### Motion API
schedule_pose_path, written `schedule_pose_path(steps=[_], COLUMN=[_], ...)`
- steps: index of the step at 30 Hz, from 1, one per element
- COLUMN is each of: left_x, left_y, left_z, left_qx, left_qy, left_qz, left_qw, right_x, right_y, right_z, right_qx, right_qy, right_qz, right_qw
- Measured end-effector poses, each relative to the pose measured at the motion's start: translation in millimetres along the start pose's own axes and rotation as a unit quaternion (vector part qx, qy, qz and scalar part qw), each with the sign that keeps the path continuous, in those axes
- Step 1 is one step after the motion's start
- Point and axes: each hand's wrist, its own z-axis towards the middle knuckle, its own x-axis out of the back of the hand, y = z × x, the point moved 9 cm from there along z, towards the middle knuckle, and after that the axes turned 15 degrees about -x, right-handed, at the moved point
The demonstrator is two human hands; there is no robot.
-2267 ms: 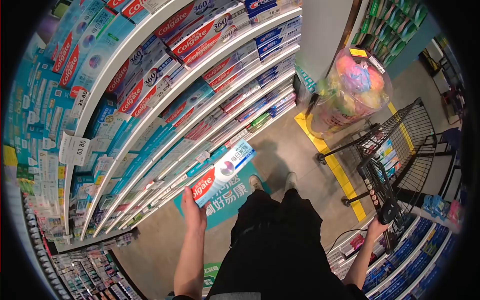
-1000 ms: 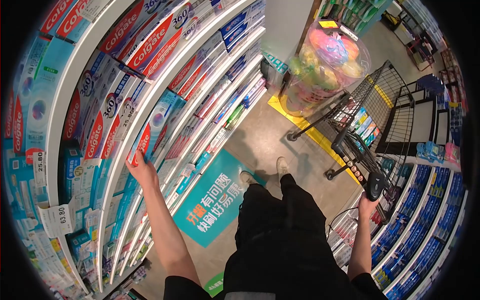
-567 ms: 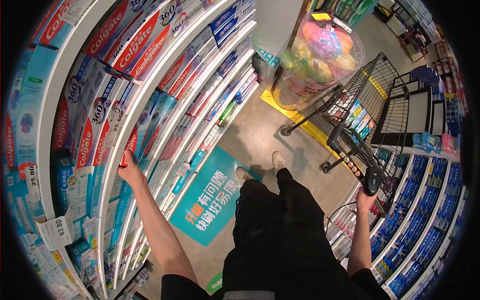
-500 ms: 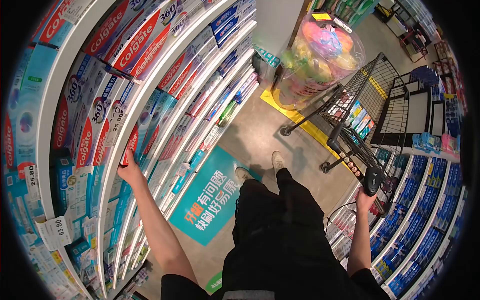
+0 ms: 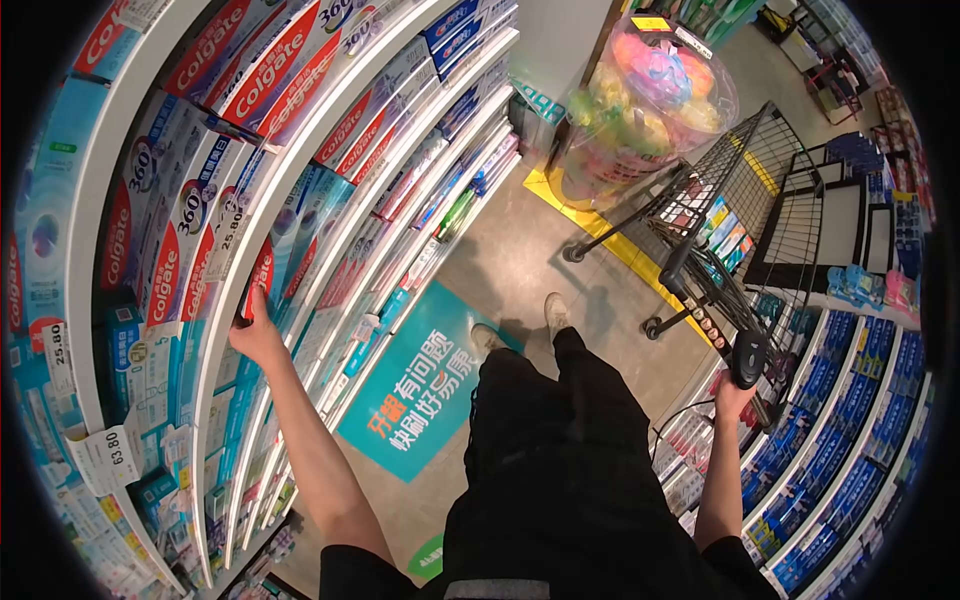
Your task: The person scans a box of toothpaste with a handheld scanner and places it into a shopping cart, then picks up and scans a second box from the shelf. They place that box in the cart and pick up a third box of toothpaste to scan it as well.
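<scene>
At the left shelf, my left hand [image 5: 260, 338] is closed at the end of a red Colgate toothpaste box [image 5: 262, 270], its thumb along the near side. The other fingers are partly hidden behind the hand. Colgate boxes [image 5: 190, 235] marked 360 stand in rows beside it, above a 25.80 price tag [image 5: 229, 238]. On the right, my right hand [image 5: 735, 397] is wrapped round a black handheld scanner [image 5: 749, 358], whose cable [image 5: 668, 418] loops to the left. The scanner is right beside the handle of a black wire shopping cart [image 5: 690, 285].
A clear tub of colourful puffs [image 5: 640, 125] stands beyond the cart on yellow-edged floor. White shelf edges [image 5: 330, 120] curve along my left. Blue packages [image 5: 850, 450] line the right shelves. A teal floor sign [image 5: 425, 385] lies by my shoes [image 5: 556, 312].
My left hand has shifted slightly left and down at the shelf, and more of the red toothpaste box shows above it. My right hand stays by the cart handle with the scanner.
</scene>
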Motion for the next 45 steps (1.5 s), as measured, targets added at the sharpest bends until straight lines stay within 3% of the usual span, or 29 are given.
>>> schedule_pose_path(steps=[14,18,29,45], left_x=[0,-1,0,0], left_y=[1,-3,-2,11], left_z=[1,-1,1,0], left_qx=[-0.002,0.036,0.007,-0.015], left_qy=[0.002,-0.008,-0.015,0.006], left_qz=[-0.010,-0.012,0.007,0.003], left_qw=[1.000,0.999,1.000,1.000], right_x=[-4,-1,-2,-1], right_y=[-1,-11,-5,2], right_z=[-1,-3,-4,-2], right_qx=[-0.031,0.001,-0.044,-0.018], right_qy=[-0.029,-0.019,-0.032,-0.012], right_qz=[0.015,0.004,-0.008,-0.007], right_qw=[0.999,1.000,0.998,1.000])
